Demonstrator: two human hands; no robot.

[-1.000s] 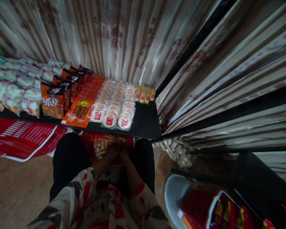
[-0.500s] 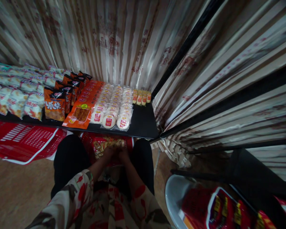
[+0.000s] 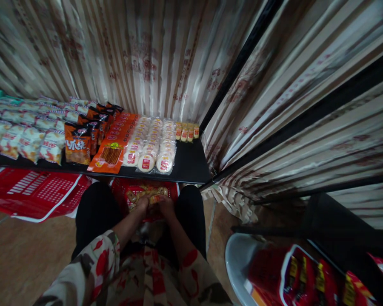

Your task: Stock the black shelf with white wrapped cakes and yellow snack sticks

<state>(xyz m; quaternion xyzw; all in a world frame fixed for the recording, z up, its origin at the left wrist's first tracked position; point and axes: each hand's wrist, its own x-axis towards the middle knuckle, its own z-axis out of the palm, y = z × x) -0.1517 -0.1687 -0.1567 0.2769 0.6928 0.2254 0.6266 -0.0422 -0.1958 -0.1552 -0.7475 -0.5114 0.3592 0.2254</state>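
Observation:
Between my knees, my left hand [image 3: 142,204] and my right hand [image 3: 166,205] are close together over a red basket [image 3: 119,187]. Their fingers are curled around a small yellow-orange wrapped snack [image 3: 154,199] that shows between them. More small gold-wrapped snacks [image 3: 133,196] lie in the basket, just beyond my left hand. The picture is dim, so the fingertips are hard to make out. On the black shelf [image 3: 191,163] ahead, a short row of similar small yellow snacks [image 3: 184,132] stands at the back right corner.
Round white packaged crackers [image 3: 147,161], a flat orange packet [image 3: 110,155], orange-black bags [image 3: 78,144] and white snack bags [image 3: 51,146] line the shelf. Another red basket [image 3: 35,191] is below left. A grey stool [image 3: 234,255] bears red packets at right. Curtains [image 3: 166,51] hang behind.
My hands have drawn slightly apart, and the yellow-orange snack now shows between them. The view has shifted a little to the left.

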